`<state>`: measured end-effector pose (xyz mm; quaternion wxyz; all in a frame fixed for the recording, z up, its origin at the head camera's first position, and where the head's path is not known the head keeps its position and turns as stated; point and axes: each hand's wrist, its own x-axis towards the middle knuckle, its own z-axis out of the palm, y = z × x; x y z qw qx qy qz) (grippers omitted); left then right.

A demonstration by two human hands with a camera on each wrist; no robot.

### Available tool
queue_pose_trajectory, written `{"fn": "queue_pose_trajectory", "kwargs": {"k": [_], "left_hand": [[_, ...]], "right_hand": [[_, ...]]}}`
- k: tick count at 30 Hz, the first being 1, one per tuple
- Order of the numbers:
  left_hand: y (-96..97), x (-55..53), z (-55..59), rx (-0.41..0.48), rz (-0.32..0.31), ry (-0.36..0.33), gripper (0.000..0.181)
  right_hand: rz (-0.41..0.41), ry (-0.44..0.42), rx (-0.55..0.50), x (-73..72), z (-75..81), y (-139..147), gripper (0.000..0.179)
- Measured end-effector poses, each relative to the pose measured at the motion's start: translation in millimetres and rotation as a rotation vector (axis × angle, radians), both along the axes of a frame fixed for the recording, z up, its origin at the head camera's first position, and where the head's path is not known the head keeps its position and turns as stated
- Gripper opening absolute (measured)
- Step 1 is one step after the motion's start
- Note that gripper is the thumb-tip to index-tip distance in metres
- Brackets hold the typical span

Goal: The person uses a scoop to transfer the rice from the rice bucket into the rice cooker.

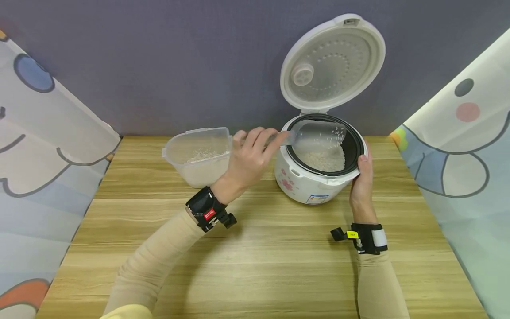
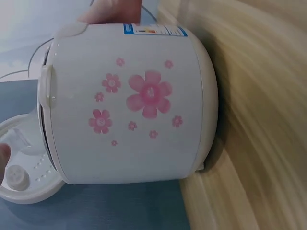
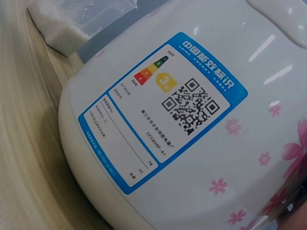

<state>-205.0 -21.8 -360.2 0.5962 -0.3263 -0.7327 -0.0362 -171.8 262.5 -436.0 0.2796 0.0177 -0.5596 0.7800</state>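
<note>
My left hand (image 1: 251,155) grips the handle of a clear plastic scoop (image 1: 311,135), which is tipped over the open rice cooker (image 1: 295,181). Grains of rice cling to the scoop's far end. White rice (image 1: 324,160) lies in the dark inner pot (image 1: 352,153), partly seen through the scoop. On the cooker's right side my right hand (image 1: 363,186) holds the body, thumb at the rim, the other fingers mostly hidden behind it. The left wrist view shows the cooker's pink flower print (image 2: 150,94), and the right wrist view its blue-edged energy label (image 3: 163,112).
Left of the cooker stands a clear plastic container (image 1: 199,170) with rice inside. The cooker's white lid (image 1: 332,60) is raised against the grey back panel (image 1: 179,62). Cartoon-printed cloths (image 1: 44,146) flank the wooden table (image 1: 271,270).
</note>
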Motion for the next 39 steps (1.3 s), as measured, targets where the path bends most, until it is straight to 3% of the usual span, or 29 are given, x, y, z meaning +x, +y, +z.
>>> {"fn": "queue_pose_trajectory", "kwargs": {"k": [10,16,27,39], "left_hand": [[-22.8,17.3,-1.5,0.24,-0.129,-0.405,0.027],[-45.7,27.7,-5.7,0.354,-0.177,-0.551,0.029],[-104.4,38.6,-2.2,0.431,-0.18,-0.634,0.031],[-184.9,53.9,-2.3,0.498,0.016,-0.612,0.031]], "right_hand": [[-0.008,-0.008,-0.007,0.9,1.1,1.8,0.067],[-0.017,0.007,0.015,1.0,1.1,3.9,0.068],[-0.013,-0.006,0.02,0.8,1.3,2.9,0.064],[0.003,0.035,0.0,0.2,0.3,3.0,0.068]]}}
